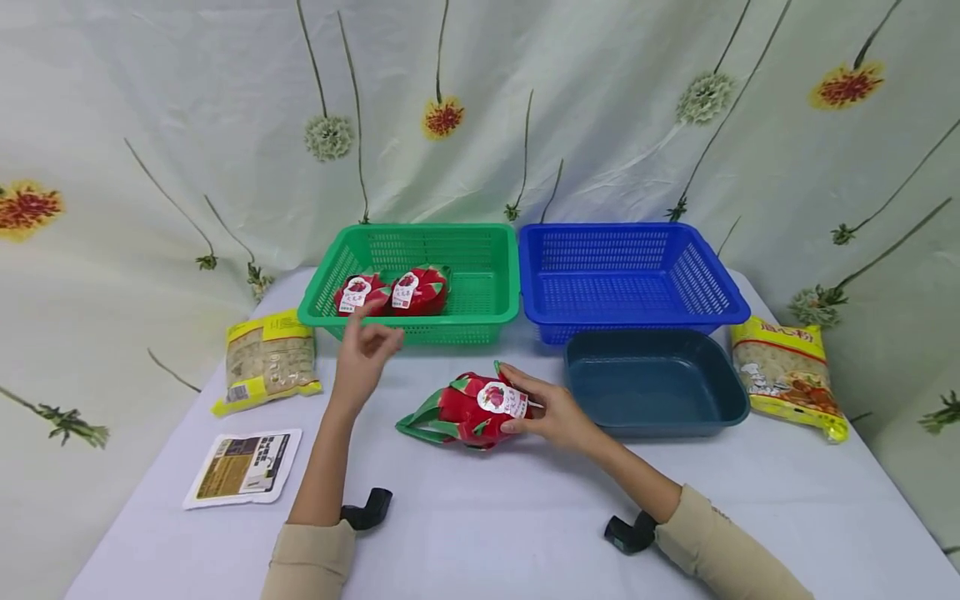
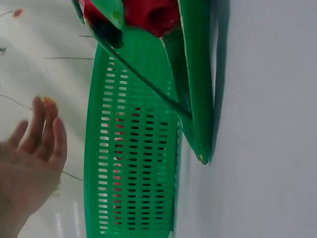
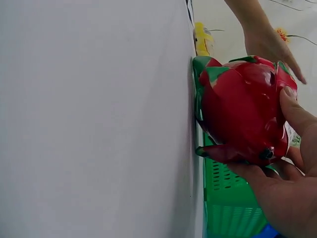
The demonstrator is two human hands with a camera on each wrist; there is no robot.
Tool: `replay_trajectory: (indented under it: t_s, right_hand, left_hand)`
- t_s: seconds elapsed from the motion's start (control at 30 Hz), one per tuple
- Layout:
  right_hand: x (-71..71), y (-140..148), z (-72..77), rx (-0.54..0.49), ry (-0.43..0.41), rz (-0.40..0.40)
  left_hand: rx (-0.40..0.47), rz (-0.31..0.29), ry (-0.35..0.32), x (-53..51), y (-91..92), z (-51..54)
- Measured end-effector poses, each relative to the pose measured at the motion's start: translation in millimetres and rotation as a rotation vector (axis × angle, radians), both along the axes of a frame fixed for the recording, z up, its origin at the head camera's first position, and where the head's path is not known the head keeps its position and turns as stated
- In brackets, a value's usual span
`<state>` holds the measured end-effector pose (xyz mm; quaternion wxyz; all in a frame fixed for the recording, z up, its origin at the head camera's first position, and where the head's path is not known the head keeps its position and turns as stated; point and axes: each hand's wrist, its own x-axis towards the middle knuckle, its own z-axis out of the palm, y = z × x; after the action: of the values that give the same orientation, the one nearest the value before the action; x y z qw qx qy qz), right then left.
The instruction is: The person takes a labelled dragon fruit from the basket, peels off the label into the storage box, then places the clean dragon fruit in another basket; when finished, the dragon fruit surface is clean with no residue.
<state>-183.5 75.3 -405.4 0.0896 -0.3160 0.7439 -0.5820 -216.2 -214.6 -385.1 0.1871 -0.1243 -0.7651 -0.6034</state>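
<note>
Nearside of the green basket (image 1: 472, 319), right grip (image 1: 551, 412) holds dragon fruit (image 1: 461, 408); left grip (image 1: 365, 350) empty, loose. Best cradled underneath, leaves (image 2: 198, 99) unpinched.

Smooth, glossy skin covers the held dragon fruit (image 3: 237, 109), which bears a paper-like label (image 1: 502, 400). The green basket (image 1: 480, 332) and blue basket (image 1: 637, 320) are perforated plastic (with a soft sheen), the dark tray (image 1: 652, 383) smooth plastic. The white tablecloth (image 1: 487, 525) is matt cloth; the right-hand bag (image 1: 783, 371), shiny film.
</note>
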Motion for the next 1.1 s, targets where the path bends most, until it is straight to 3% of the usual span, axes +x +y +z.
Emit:
replay_trajectory:
  t_s: [0.07, 0.13, 0.2, 0.27, 0.37, 0.5, 0.63, 0.7, 0.8, 0.87, 1.1]
  right_hand:
    - [-2.6, 0, -3.2, -0.025, -0.02, 0.017]
    - [-5.2, -1, -5.7, -0.039, -0.02, 0.029]
    - [-7.2, -2, -7.1, -0.041, -0.016, 0.038]
    - [-10.2, -2, -11.0, -0.034, -0.013, 0.046]
    - [-15.7, -2, -20.8, -0.026, -0.003, 0.051]
    - [-17.4, 0, -29.2, 0.002, 0.105, -0.021]
    - [-6.4, 0, -25.6, -0.006, 0.235, -0.257]
    - [0.8, -1, -23.9, -0.007, 0.246, -0.392]
    - [8.9, -4, -23.5, -0.001, 0.177, -0.527]
    - [11.6, -7, -24.1, -0.014, 0.107, -0.562]
    - [17.0, -18, -14.3, -0.244, -0.083, -0.515]
  left_hand:
    - [-0.143, -0.256, -0.025, 11.2, 8.9, 4.8]
    - [-0.272, -0.437, -0.075, 19.0, 19.2, 4.7]
    - [-0.354, -0.532, -0.132, 18.6, 27.2, -8.3]
    - [-0.411, -0.564, -0.168, 14.9, 32.5, -24.4]
    - [-0.483, -0.536, -0.188, 9.2, 36.2, -44.8]
    - [-0.547, -0.457, -0.178, 10.9, 40.6, -49.3]
    - [-0.552, -0.409, -0.145, 12.7, 43.4, -52.4]
    - [-0.544, -0.384, -0.132, 13.6, 44.0, -54.0]
    - [-0.507, -0.347, -0.108, 14.7, 44.0, -55.7]
    - [-0.476, -0.321, -0.087, 15.3, 43.6, -56.0]
    - [-0.412, -0.289, -0.035, 17.8, 42.9, -54.6]
